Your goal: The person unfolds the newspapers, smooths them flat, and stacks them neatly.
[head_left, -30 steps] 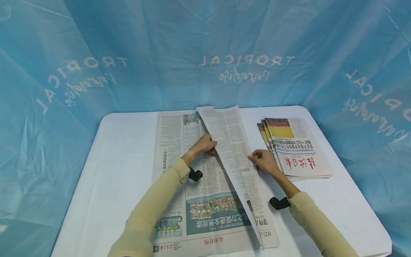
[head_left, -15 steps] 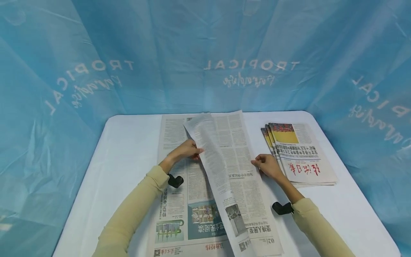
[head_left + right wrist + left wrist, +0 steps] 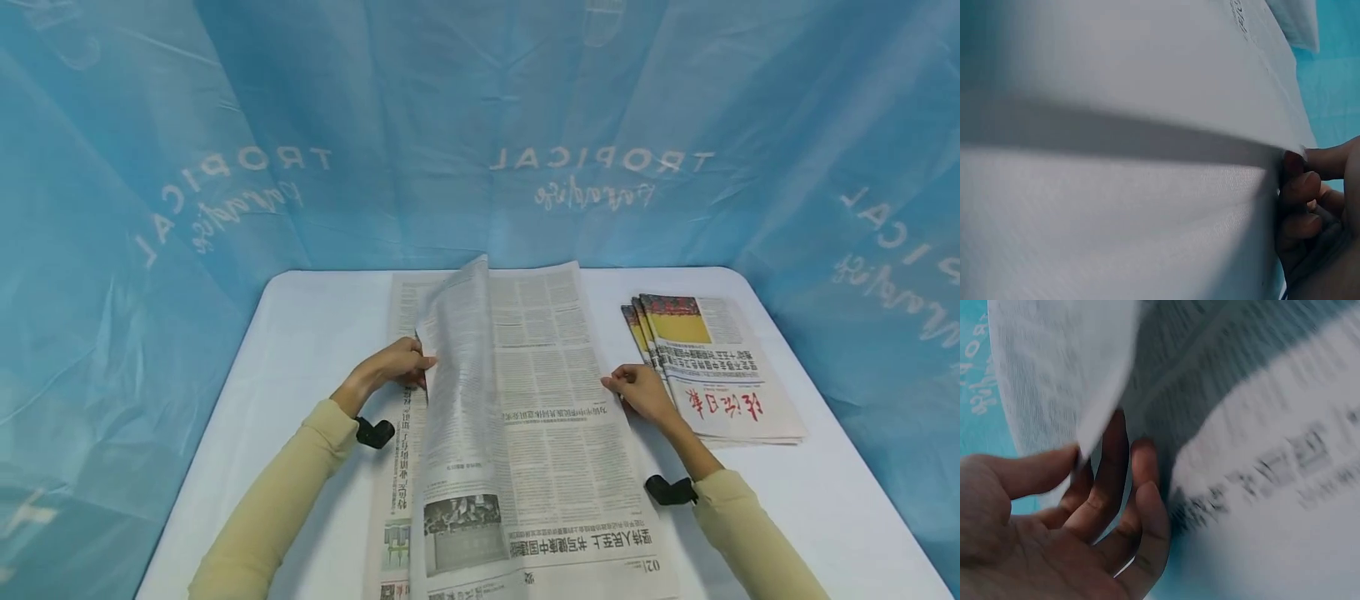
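Observation:
A large newspaper (image 3: 555,375) lies spread over the middle of the white table. My left hand (image 3: 397,362) pinches the free edge of its top sheet, which curves up over the left half of the paper. In the left wrist view the sheet edge sits between thumb and forefinger of that hand (image 3: 1085,512), the other fingers loosely bent beneath it. On the opposite side my right hand (image 3: 637,390) pinches the newspaper's right edge. Thumb and forefinger of the right hand (image 3: 1316,187) meet on that edge in the right wrist view.
Several folded newspapers (image 3: 720,375) lie fanned in a stack on the right, just beyond my right hand. The white table (image 3: 315,325) has rounded far corners. Blue printed sheeting (image 3: 420,100) hangs behind it and along both sides.
My left hand has moved left with the pinched sheet edge, turning the page over and uncovering more of the right-hand page. My right hand keeps its pinch on the right edge.

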Action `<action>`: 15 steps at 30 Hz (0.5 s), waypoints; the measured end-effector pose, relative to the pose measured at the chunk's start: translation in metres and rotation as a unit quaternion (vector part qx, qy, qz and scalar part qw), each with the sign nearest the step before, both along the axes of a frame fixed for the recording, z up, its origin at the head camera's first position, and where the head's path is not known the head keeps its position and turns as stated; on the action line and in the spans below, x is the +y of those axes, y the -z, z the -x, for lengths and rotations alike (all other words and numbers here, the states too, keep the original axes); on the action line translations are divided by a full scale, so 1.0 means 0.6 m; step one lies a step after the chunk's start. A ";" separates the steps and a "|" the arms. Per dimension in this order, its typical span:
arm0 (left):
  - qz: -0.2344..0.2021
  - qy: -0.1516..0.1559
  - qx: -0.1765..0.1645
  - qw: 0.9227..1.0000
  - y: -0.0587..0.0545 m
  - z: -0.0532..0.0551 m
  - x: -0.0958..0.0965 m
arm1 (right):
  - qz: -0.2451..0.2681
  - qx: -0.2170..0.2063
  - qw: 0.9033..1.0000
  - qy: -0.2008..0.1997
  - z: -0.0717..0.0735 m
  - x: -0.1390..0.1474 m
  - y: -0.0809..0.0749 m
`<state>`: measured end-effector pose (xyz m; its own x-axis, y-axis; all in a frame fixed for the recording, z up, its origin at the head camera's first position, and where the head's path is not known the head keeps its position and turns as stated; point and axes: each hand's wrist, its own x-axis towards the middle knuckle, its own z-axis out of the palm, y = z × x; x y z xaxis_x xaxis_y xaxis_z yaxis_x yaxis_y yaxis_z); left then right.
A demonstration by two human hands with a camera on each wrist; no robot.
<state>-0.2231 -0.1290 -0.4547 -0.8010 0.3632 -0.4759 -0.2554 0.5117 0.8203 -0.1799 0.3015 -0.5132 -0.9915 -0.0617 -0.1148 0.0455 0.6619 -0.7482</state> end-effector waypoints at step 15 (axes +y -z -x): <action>-0.115 -0.108 -0.024 0.987 0.032 -0.035 -0.056 | -0.009 -0.009 0.999 -0.030 0.002 0.009 -0.001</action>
